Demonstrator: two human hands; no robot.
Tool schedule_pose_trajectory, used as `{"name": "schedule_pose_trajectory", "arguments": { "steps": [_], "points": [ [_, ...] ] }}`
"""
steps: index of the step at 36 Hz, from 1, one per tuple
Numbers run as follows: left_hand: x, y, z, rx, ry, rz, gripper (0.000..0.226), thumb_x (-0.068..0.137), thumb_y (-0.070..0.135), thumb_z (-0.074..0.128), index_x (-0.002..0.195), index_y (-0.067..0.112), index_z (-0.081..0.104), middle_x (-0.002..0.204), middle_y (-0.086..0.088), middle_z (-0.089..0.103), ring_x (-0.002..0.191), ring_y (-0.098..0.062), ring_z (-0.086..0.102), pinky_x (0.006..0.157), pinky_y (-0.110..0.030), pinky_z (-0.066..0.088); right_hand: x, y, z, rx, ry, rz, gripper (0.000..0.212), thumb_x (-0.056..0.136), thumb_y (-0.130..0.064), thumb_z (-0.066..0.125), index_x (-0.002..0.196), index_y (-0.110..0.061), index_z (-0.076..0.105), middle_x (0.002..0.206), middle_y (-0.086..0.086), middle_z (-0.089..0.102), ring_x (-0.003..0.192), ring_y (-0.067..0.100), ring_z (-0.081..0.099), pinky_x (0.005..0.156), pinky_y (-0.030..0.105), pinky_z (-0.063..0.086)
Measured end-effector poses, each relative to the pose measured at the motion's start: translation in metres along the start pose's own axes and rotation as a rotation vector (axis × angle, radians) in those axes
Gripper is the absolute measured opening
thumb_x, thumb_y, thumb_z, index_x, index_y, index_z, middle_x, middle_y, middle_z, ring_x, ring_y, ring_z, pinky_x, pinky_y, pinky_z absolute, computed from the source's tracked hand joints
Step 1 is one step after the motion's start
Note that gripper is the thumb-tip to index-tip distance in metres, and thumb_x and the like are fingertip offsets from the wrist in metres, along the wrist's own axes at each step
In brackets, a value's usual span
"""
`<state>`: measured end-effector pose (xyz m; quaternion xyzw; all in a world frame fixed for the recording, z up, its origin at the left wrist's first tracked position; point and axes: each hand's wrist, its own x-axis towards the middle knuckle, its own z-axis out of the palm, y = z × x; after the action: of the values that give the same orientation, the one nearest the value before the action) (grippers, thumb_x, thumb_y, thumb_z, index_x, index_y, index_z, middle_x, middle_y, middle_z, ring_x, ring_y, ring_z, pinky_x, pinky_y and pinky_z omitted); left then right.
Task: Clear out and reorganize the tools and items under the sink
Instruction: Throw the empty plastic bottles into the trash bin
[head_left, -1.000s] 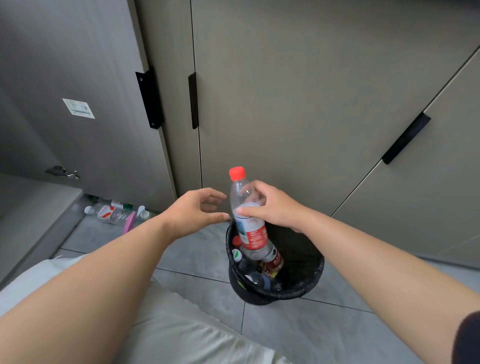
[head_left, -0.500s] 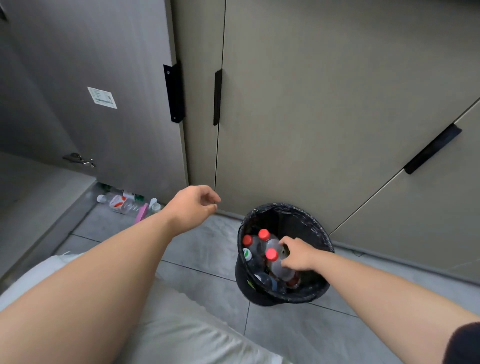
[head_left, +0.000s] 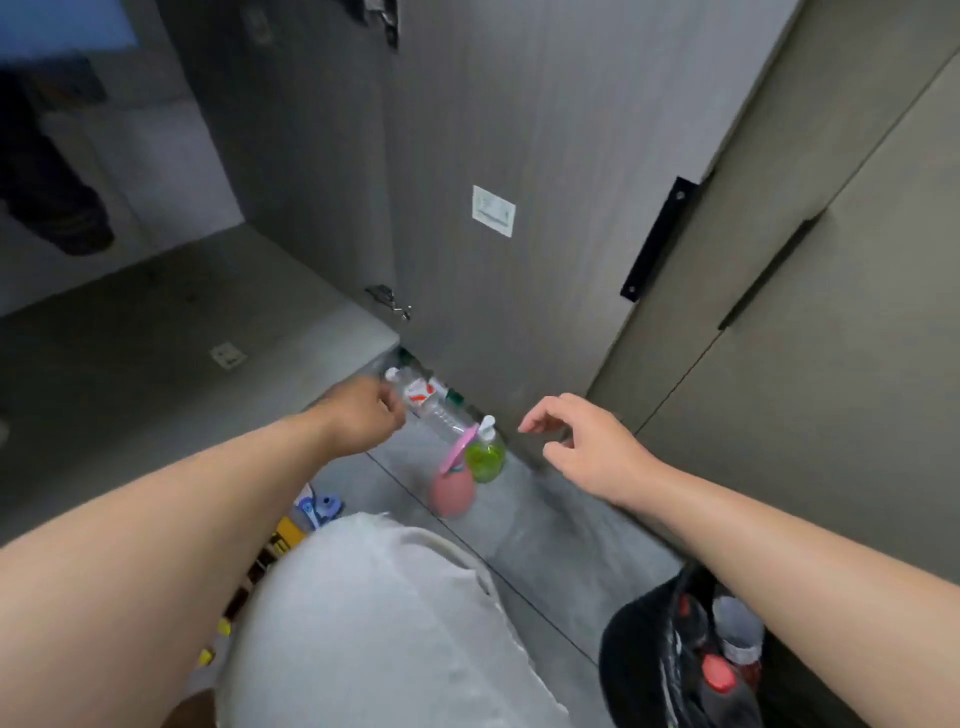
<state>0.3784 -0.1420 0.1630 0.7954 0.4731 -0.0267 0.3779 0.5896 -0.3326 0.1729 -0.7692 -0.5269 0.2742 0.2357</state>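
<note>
Bottles (head_left: 719, 675) already dropped into black bin (head_left: 623, 644), lower right. Clear bottle (head_left: 441, 415), green pump bottle (head_left: 485, 460) and pink item (head_left: 451, 493) left on floor beside cabinet door (head_left: 519, 291). Left hand (head_left: 363, 418) curled against clear bottle, grip impossible to tell. Right hand (head_left: 587, 449) loosely spread, empty.

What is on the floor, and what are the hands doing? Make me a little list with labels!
left hand: fingers curled at the clear bottle, grip unclear
right hand: open, holding nothing
clear bottle: lying on the floor
green soap bottle: upright beside a pink thing
black bin: holds red-capped bottles
</note>
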Motion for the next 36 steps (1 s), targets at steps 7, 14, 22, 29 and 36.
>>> {"name": "schedule_pose_trajectory", "arguments": {
  "steps": [7,14,22,29,36],
  "points": [
    [0.028,-0.08,0.008,-0.217,0.018,-0.191,0.017,0.09,0.016,0.061,0.087,0.005,0.073,0.087,-0.007,0.074,0.085,-0.024,0.069,0.071,-0.027,0.051,0.135,-0.02,0.062,-0.127,-0.276,0.114,0.032,0.087,-0.013,0.06,0.118,-0.019,0.066,0.111,0.0,0.064,0.1,0.016,0.061,0.077,0.02,0.042],
    [0.081,-0.105,0.045,-0.431,-0.06,-0.265,0.018,0.092,0.014,0.061,0.099,0.004,0.074,0.099,-0.008,0.072,0.103,-0.027,0.069,0.089,-0.036,0.056,0.228,0.008,0.145,-0.25,-0.444,0.34,0.061,0.09,-0.026,0.062,0.146,-0.011,0.042,0.145,0.011,0.048,0.129,0.027,0.049,0.083,0.019,0.035],
    [0.148,-0.131,0.071,-0.566,-0.175,-0.365,0.022,0.096,0.016,0.062,0.108,0.0,0.069,0.11,-0.022,0.07,0.103,-0.033,0.07,0.083,-0.039,0.059,0.289,0.041,0.222,-0.49,-0.423,0.493,0.102,0.086,-0.047,0.064,0.158,-0.013,0.002,0.165,0.018,0.001,0.152,0.037,0.007,0.121,0.05,0.022],
    [0.195,-0.169,0.093,-0.709,-0.168,-0.467,0.006,0.095,0.018,0.063,0.093,0.012,0.064,0.082,-0.009,0.061,0.065,-0.017,0.061,0.056,-0.023,0.05,0.325,0.053,0.251,-0.536,-0.181,0.594,0.098,0.086,-0.053,0.059,0.156,-0.016,0.001,0.157,0.016,0.018,0.145,0.033,0.021,0.116,0.05,0.025],
    [0.209,-0.192,0.112,-0.845,-0.183,-0.546,0.01,0.096,0.02,0.063,0.101,0.011,0.064,0.095,-0.013,0.064,0.08,-0.021,0.065,0.075,-0.032,0.055,0.346,0.065,0.257,-0.454,-0.037,0.623,0.093,0.078,-0.071,0.057,0.147,-0.017,0.026,0.147,0.012,0.04,0.138,0.032,0.039,0.111,0.049,0.032]
  ]
}}
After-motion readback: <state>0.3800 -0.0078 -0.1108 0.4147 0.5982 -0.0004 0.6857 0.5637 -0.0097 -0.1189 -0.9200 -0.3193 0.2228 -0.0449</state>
